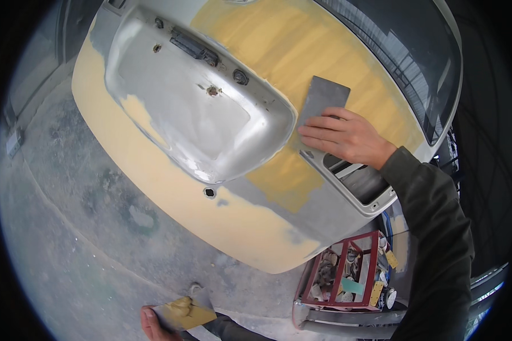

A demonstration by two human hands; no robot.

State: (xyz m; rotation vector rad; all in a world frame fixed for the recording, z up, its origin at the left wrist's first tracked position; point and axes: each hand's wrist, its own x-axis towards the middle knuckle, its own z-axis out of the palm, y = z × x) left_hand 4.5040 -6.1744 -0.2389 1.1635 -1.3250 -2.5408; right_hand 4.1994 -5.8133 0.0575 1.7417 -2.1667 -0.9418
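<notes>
A car tailgate point(279, 210) carries broad patches of yellow body filler point(250, 28) over grey and silver areas. My right hand point(352, 136) is closed on a flat grey rectangular filler spreader point(327, 94), which lies against the yellow filler between the number plate recess point(210, 122) and the rear window. Beside that hand is an open lamp cutout point(361, 182). At the lower edge, my left hand point(152, 325) grips one end of a flat mixing plate point(196, 315). A lump of yellow filler paste point(179, 307) sits on the plate. Part of the left hand is cut off by the picture's edge.
Below the tailgate's right end stands a red-framed cart point(341, 273) crowded with tools, cans and rags. A dark bumper point(352, 318) runs beneath it. The dark rear window point(421, 62) borders the panel's far right. Stained grey concrete floor point(96, 227) spreads at left.
</notes>
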